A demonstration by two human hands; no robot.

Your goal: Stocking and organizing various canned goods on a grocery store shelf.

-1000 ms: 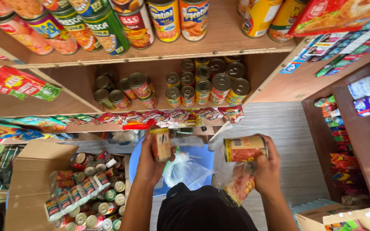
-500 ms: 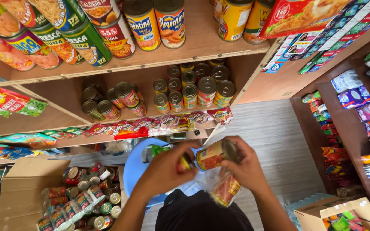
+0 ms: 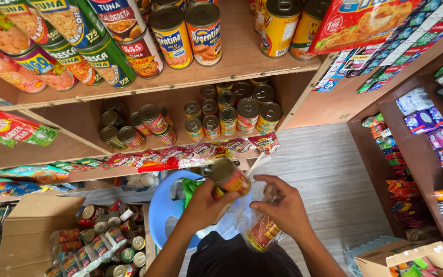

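**Shelving and Stock Around the Work Spot**

Wooden shelves (image 3: 196, 77) carry upright tins: tall yellow and green cans (image 3: 173, 36) above, smaller red-labelled cans (image 3: 247, 115) below. Red snack sachets (image 3: 180, 154) hang along the lower shelf edge. An open cardboard box (image 3: 26, 225) at floor level holds mixed tins. A blue plastic stool (image 3: 167, 208) stands beside it.

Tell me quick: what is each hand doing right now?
Left hand: closed on a can with a red and yellow label, tilted.
Right hand: closed on a clear plastic bag that has a can inside.
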